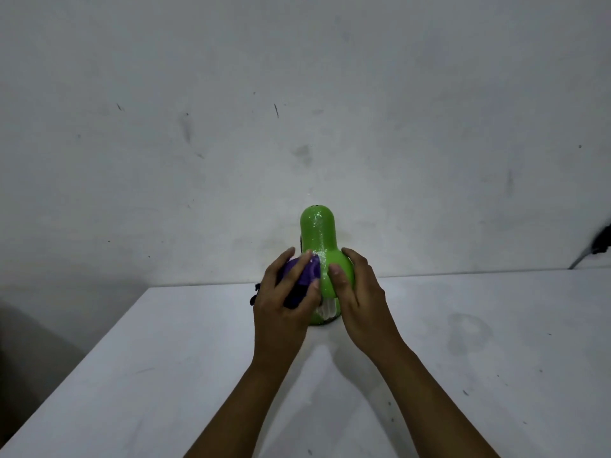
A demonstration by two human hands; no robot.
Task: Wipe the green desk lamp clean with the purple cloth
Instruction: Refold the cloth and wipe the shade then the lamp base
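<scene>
The green desk lamp (319, 233) stands on the white table (463, 342) near its far edge, its shade pointing toward me and speckled with white dust. My left hand (281, 302) holds the bunched purple cloth (305, 274) and presses it against the left side of the shade. My right hand (358, 292) grips the shade's right side, thumb across the front. A white bulb (328, 309) shows under the shade between my hands. The lamp's base is hidden.
A stained grey wall (297, 110) rises right behind the table. A dark cord (254, 294) trails off the lamp's left side. Some dark object (600, 242) pokes in at the right edge. The table's left edge runs diagonally toward me.
</scene>
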